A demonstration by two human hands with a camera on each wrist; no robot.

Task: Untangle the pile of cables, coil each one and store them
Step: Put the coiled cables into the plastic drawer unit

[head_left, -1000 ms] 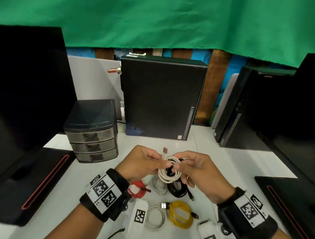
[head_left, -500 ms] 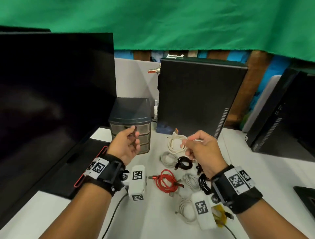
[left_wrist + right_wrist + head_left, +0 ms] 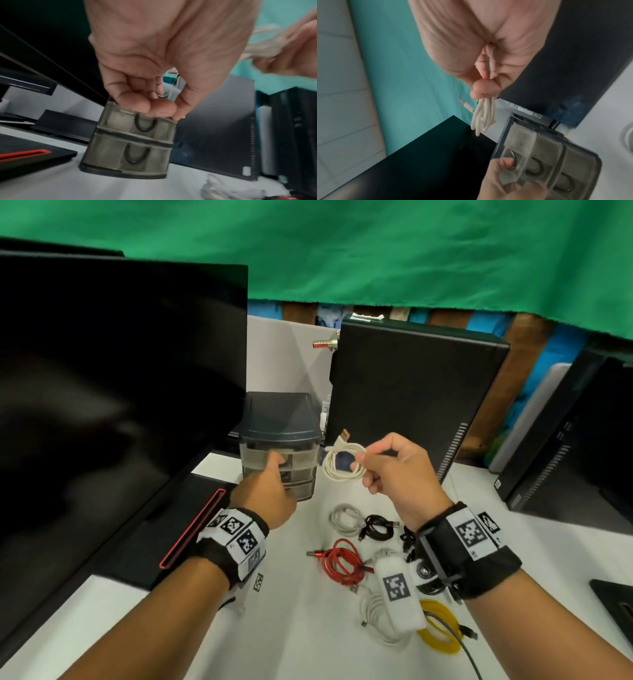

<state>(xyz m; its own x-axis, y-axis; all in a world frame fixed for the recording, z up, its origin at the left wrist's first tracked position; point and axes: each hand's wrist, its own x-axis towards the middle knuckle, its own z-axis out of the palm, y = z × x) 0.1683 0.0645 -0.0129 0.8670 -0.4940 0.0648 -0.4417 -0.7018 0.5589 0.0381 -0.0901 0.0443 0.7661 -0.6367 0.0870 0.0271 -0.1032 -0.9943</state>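
Observation:
My right hand (image 3: 363, 463) pinches a coiled white cable (image 3: 337, 465) in the air, just right of a small grey drawer unit (image 3: 281, 419). The coil (image 3: 483, 117) hangs from the right hand's fingertips (image 3: 485, 89), with one plug sticking out. My left hand (image 3: 274, 470) is at the unit's top drawer. Its curled fingers (image 3: 159, 106) hook that drawer's ring handle, and all three drawers (image 3: 130, 151) look closed. On the table below lie coiled cables: white (image 3: 346, 518), black (image 3: 376, 527), red (image 3: 342, 563), another white (image 3: 376, 618) and yellow (image 3: 442, 631).
A large dark monitor (image 3: 120, 405) stands close on the left, with its black base (image 3: 191, 525) beside my left wrist. A black computer tower (image 3: 411, 405) stands behind the drawer unit and another (image 3: 565, 457) at the right. The white table (image 3: 291, 645) runs toward me.
One second ago both hands held the white coil. My left hand has since let go and moved to the top drawer's handle. My right hand keeps the coil, now beside the unit.

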